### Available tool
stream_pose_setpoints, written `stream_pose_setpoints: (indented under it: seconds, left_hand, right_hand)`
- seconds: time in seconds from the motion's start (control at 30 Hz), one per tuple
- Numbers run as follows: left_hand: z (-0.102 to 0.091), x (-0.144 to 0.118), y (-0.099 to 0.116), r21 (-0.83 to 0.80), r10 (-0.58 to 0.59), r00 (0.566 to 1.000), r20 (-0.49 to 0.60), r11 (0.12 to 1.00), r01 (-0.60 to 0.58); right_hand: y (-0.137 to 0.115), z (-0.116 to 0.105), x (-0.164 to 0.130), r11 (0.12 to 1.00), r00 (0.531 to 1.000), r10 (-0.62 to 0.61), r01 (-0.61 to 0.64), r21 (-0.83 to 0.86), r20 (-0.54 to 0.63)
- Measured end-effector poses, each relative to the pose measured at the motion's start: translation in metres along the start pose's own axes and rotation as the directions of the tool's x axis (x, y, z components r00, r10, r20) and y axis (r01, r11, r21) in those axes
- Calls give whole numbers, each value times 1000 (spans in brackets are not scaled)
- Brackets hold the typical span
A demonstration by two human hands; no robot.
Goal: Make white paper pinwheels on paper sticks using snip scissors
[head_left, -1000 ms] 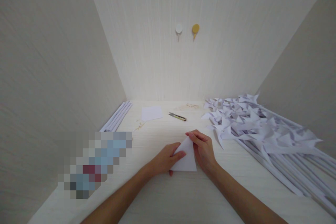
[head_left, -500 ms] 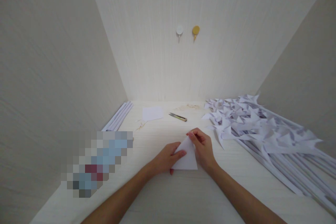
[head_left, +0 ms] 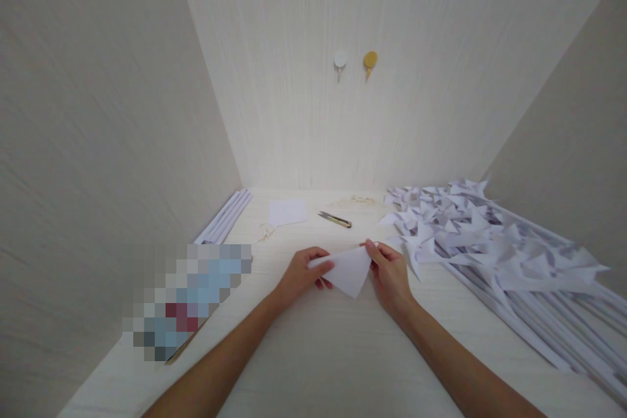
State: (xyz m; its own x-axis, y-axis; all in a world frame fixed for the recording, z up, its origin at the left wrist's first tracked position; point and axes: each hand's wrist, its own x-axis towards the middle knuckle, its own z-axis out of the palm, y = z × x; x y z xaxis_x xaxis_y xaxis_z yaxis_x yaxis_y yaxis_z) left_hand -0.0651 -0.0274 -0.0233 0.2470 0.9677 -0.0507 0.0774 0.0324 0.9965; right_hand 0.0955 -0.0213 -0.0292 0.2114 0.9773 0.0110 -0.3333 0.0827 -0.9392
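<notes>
A folded piece of white paper (head_left: 347, 269), roughly triangular with one corner pointing down, is held between both hands above the table. My left hand (head_left: 306, 274) pinches its left end, thumb on top and fingers beneath. At the upper right corner, my right hand (head_left: 386, 271) grips the paper between thumb and forefinger. Beyond the hands lies a pair of thread snips (head_left: 336, 219) with its blades to the left. A flat sheet of white paper (head_left: 288, 212) rests to the left of the snips.
Many folded paper pinwheels (head_left: 455, 228) on rolled paper sticks (head_left: 529, 313) are heaped at the right. Several paper rolls (head_left: 228, 215) lie at the left wall, behind a pixelated item (head_left: 196, 300). Thin pale scraps (head_left: 267, 232) lie nearby. Two hooks (head_left: 370, 60) hang on the back wall.
The paper has turned so its long edge runs across the top and a corner points down. My right hand has shifted slightly right, and my left hand has moved a little left and up.
</notes>
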Motion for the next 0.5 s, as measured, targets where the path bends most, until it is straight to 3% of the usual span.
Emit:
stream_pose_setpoints:
  seconds: [0.17, 0.37, 0.5]
  left_hand:
    - [-10, 4, 4, -143, 101, 944, -314, 978, -152]
    - [-20, 5, 4, -145, 163, 890, -427, 958, -246]
    - [-26, 7, 2, -152, 168, 860, -482, 951, -271]
  right_hand:
    - [3, -2, 0, 995, 997, -23, 30, -93, 76]
    - [1, 1, -3, 950, 976, 6, 63, -306, 219]
    - [-2, 5, -5, 885, 942, 1, 156, -439, 336]
